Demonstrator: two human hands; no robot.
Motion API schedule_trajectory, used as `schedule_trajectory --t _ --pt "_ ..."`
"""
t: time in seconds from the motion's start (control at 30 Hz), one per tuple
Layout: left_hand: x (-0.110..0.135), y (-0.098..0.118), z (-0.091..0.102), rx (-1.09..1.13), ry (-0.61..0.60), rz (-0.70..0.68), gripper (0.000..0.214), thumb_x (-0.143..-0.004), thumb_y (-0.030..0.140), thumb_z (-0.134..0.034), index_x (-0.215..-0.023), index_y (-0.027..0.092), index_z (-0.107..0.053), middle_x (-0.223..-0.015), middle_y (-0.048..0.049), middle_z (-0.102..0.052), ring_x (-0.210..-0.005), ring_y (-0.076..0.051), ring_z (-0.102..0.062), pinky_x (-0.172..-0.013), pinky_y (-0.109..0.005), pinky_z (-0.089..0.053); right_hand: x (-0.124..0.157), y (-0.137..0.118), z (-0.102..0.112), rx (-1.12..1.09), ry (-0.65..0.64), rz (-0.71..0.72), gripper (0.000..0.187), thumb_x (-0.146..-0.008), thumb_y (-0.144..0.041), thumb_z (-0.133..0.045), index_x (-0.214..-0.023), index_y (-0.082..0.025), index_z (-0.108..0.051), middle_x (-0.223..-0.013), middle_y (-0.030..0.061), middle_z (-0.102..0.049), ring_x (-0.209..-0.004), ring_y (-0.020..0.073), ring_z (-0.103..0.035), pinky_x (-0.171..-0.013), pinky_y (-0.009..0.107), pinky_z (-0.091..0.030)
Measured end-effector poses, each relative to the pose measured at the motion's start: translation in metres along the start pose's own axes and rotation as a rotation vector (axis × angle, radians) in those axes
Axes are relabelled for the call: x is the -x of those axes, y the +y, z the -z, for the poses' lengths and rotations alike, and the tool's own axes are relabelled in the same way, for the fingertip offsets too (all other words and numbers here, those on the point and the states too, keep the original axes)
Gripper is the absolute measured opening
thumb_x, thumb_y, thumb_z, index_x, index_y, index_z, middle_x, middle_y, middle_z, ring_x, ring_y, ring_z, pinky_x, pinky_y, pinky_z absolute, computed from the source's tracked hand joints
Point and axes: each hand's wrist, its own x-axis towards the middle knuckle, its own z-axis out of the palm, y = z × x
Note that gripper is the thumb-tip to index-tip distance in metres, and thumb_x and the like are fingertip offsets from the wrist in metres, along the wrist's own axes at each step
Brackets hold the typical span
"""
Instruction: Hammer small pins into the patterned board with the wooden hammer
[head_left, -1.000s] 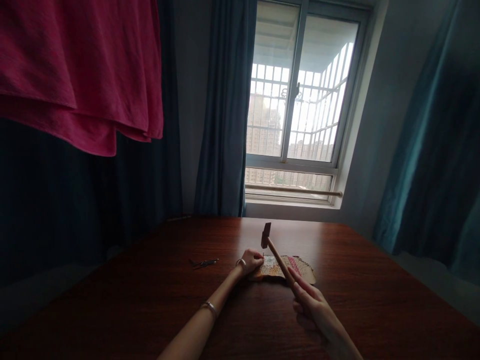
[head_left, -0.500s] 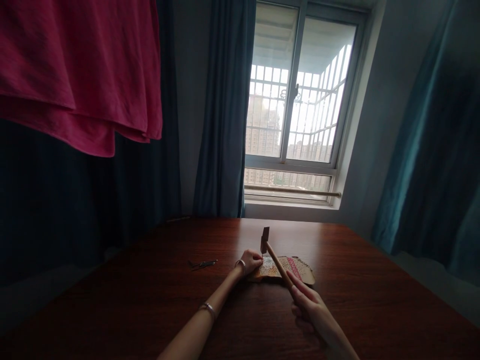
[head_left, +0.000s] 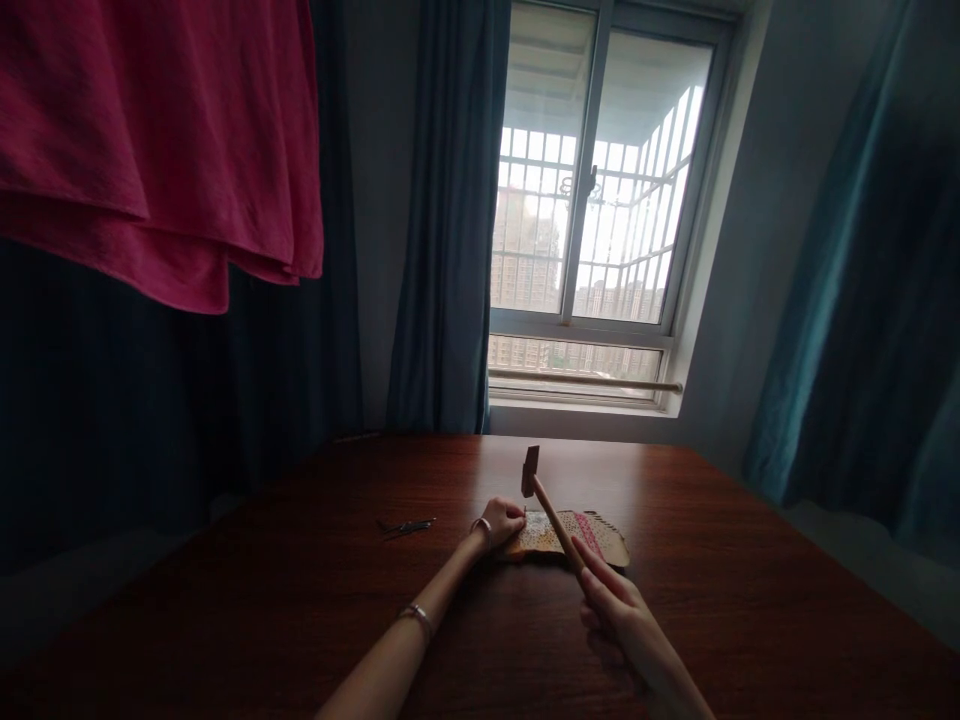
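A flat tan piece [head_left: 600,540] with a dotted pattern and a pink stripe lies on the dark wooden table [head_left: 300,620]. My left hand [head_left: 503,520] rests at its left edge, fingers pinched on something too small to make out. My right hand [head_left: 619,605] grips the wooden handle of a small hammer [head_left: 541,500]. The hammer's metal head is raised a little above the piece, just right of my left fingers.
Some thin dark metal tools [head_left: 406,526] lie on the table left of my left hand. A window [head_left: 592,200] with teal curtains stands beyond the table's far edge. A red cloth [head_left: 157,140] hangs at the upper left.
The hammer head dipped toward the piece half a second ago and is now raised again. My left hand has stayed in place.
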Motion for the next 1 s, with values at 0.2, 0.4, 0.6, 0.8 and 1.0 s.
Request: schedule_trajectory --t 0.2,0.4,0.6,0.8,1.0 --pt "0.002 0.005 0.003 0.000 -0.001 0.022 0.025 -0.069 0.027 -0.054 -0.079 0.013 -0.071 -0.078 -0.0039 -0.070 -0.071 -0.015 -0.060 -0.063 -0.020 -0.042 0.001 0.001 -0.003 0.013 0.031 0.019 0.075 -0.074 -0.049 -0.057 -0.137 -0.026 -0.025 -0.051 -0.0063 -0.043 -0.030 0.0008 -0.025 -0.025 0.009 -0.017" --pt "0.003 0.007 0.003 0.018 -0.026 0.046 0.026 -0.069 0.028 -0.053 -0.079 0.012 -0.071 -0.077 -0.0035 -0.069 -0.070 -0.015 -0.060 -0.061 -0.020 -0.042 0.000 0.004 -0.002 0.024 0.025 -0.009 0.075 -0.072 -0.050 -0.058 -0.136 -0.027 -0.027 -0.050 -0.0068 -0.042 -0.029 0.0012 -0.026 -0.024 0.010 -0.018" --pt "0.003 0.007 0.003 0.055 -0.006 0.026 0.025 -0.069 0.028 -0.053 -0.078 0.013 -0.071 -0.077 -0.0036 -0.069 -0.071 -0.015 -0.060 -0.063 -0.020 -0.043 -0.001 0.009 0.002 0.004 0.024 -0.015 0.070 -0.074 -0.050 -0.057 -0.135 -0.028 -0.030 -0.050 -0.0072 -0.042 -0.029 0.0003 -0.026 -0.026 0.009 -0.014" --pt "0.004 0.004 0.003 0.124 0.043 0.063 0.029 -0.068 0.031 -0.055 -0.081 0.011 -0.071 -0.078 -0.0056 -0.070 -0.072 -0.016 -0.061 -0.062 -0.021 -0.044 -0.003 0.007 0.003 -0.013 0.028 -0.024 0.076 -0.072 -0.050 -0.060 -0.136 -0.028 -0.027 -0.051 -0.0078 -0.043 -0.028 0.0001 -0.027 -0.026 0.010 -0.014" --pt "0.004 0.003 0.002 0.111 0.049 0.027 0.027 -0.068 0.030 -0.055 -0.079 0.011 -0.071 -0.077 -0.0051 -0.070 -0.071 -0.016 -0.061 -0.063 -0.021 -0.044 0.002 -0.004 -0.001 -0.001 -0.011 -0.016 0.077 -0.074 -0.051 -0.057 -0.138 -0.030 -0.019 -0.053 -0.0071 -0.045 -0.028 0.0011 -0.029 -0.025 0.010 -0.013"
